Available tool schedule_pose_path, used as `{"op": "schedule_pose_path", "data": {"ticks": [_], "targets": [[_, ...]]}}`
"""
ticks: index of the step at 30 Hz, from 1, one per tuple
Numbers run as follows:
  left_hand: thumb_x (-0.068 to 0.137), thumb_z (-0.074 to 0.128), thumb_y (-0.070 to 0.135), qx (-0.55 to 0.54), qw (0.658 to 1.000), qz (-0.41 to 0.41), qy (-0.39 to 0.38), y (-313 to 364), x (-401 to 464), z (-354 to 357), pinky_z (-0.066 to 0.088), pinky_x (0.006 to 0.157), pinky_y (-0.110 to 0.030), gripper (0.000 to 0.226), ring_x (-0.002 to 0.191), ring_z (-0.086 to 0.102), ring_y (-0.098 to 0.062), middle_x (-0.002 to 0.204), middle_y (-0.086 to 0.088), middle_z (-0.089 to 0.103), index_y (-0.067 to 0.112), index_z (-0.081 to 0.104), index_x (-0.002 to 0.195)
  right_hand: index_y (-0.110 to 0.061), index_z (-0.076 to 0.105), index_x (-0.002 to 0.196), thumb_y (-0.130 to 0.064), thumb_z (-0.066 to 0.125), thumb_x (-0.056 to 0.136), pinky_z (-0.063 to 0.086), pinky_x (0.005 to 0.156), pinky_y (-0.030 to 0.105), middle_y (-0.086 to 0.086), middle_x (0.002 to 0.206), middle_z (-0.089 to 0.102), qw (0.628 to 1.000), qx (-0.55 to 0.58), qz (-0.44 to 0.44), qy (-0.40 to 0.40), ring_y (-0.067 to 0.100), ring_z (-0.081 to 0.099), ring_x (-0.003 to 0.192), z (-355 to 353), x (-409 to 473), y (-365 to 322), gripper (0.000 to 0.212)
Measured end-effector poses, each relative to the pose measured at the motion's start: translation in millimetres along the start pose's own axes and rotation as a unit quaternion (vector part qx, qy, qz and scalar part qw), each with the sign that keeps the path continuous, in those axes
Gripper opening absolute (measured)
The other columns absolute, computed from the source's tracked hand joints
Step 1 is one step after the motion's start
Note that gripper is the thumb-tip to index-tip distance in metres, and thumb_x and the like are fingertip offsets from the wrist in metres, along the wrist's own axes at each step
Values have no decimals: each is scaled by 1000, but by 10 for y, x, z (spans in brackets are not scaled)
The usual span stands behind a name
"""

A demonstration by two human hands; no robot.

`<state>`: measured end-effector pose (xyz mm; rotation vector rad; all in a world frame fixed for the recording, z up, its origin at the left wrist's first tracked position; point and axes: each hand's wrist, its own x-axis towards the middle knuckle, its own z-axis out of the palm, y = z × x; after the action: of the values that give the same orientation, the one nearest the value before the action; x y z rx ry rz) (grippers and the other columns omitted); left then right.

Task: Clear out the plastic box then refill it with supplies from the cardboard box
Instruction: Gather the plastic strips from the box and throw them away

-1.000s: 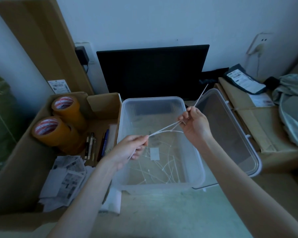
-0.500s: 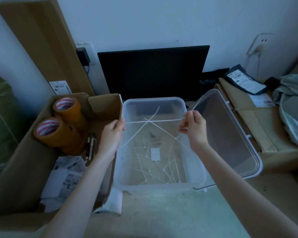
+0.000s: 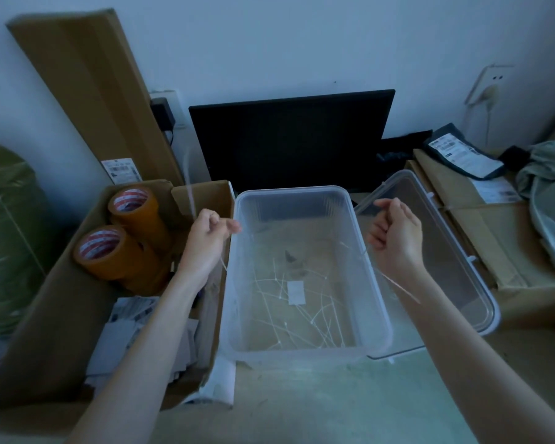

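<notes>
The clear plastic box (image 3: 375, 302) stands open in the middle, with several white cable ties (image 3: 305, 310) and a small white slip on its bottom. My left hand (image 3: 207, 240) is closed on thin white cable ties at the box's left rim, above the cardboard box (image 3: 61, 302); one tie sticks up blurred from the fist. My right hand (image 3: 394, 235) is closed on other cable ties at the box's right rim, a tie trailing down along my wrist. The cardboard box holds two rolls of brown tape (image 3: 109, 251), pens and paper slips (image 3: 132, 331).
The box's clear lid (image 3: 446, 274) leans against its right side. A black monitor (image 3: 292, 139) stands behind. Flat cardboard and a grey parcel bag (image 3: 462, 155) lie right, a tall carton (image 3: 87, 88) leans on the wall left.
Both hands held the ties together over the box, then pulled apart. Now the left hand is over the cardboard box edge and the right hand over the lid side, each gripping ties.
</notes>
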<state>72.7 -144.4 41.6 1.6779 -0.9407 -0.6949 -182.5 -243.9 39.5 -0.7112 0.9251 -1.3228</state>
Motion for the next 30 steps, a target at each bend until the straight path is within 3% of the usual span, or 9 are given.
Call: {"op": "schedule_pose_path", "data": {"ticks": [3, 5, 8, 11, 15, 18, 23, 27, 30], "targets": [[101, 37, 10, -39, 997, -16, -71, 48, -12, 38, 54, 67, -24, 9, 65, 59, -16, 80, -8, 57, 18, 36, 97, -11, 55, 80, -25, 33, 104, 19, 38, 21, -2, 54, 25, 996, 76, 5, -39, 10, 19, 46, 49, -39, -25, 35], [102, 39, 19, -9, 994, -16, -110, 53, -32, 86, 41, 51, -19, 13, 56, 41, -11, 74, -5, 48, 22, 36, 114, -10, 55, 82, -27, 31, 105, 21, 39, 22, -2, 54, 26, 991, 118, 9, -68, 10, 20, 46, 98, -61, -18, 37], [101, 43, 23, -58, 986, -55, -147, 22, -55, 195, 31, 48, -20, 38, 53, 35, -8, 68, -2, 43, 41, 31, 132, -9, 54, 84, -27, 28, 105, 24, 43, 22, -3, 55, 27, 981, 168, 14, -96, 11, 23, 47, 181, -82, 6, 38], [95, 54, 25, -153, 974, -108, -130, 62, -110, 330, 26, 43, -18, 43, 49, 33, -7, 63, 1, 44, 31, 37, 135, -9, 51, 81, -26, 26, 105, 30, 44, 21, -3, 55, 28, 971, 214, 29, -106, 10, 26, 47, 248, -95, 44, 39], [79, 63, 46, -174, 967, -73, -174, 198, -253, 501, 27, 43, -15, 59, 49, 30, -3, 68, 5, 42, 25, 43, 130, -10, 48, 76, -26, 26, 105, 32, 45, 21, -4, 55, 28, 966, 239, 51, -86, 10, 27, 46, 338, -141, 113, 40], [69, 66, 45, -162, 966, 0, -202, 290, -367, 609, 29, 46, -15, 65, 50, 31, -2, 66, 5, 36, 29, 45, 128, -11, 47, 74, -26, 27, 105, 31, 49, 23, -4, 54, 27, 960, 264, 67, -57, 10, 26, 45, 411, -196, 145, 40], [92, 49, 41, -116, 983, 60, -131, 280, -421, 723, 28, 51, -19, 24, 53, 34, -3, 61, 11, 38, 20, 60, 89, -10, 47, 73, -25, 29, 105, 36, 56, 24, -3, 54, 32, 961, 258, 83, -52, 11, 33, 49, 428, -247, 203, 39], [102, 29, 37, -117, 991, 43, -52, 248, -346, 659, 30, 61, -24, 41, 59, 35, -7, 65, 3, 36, 19, 47, 70, -11, 55, 73, -15, 39, 101, 42, 70, 25, 0, 61, 52, 990, 95, 61, -84, 14, 51, 63, 314, -263, 206, 32], [102, 28, 35, -151, 988, 19, -24, 218, -247, 538, 41, 80, -27, 44, 69, 46, -13, 66, 2, 46, 21, 45, 65, -17, 62, 76, -7, 50, 95, 43, 80, 28, -2, 74, 62, 991, -74, -11, -108, 14, 57, 77, 189, -258, 179, 25]]}}
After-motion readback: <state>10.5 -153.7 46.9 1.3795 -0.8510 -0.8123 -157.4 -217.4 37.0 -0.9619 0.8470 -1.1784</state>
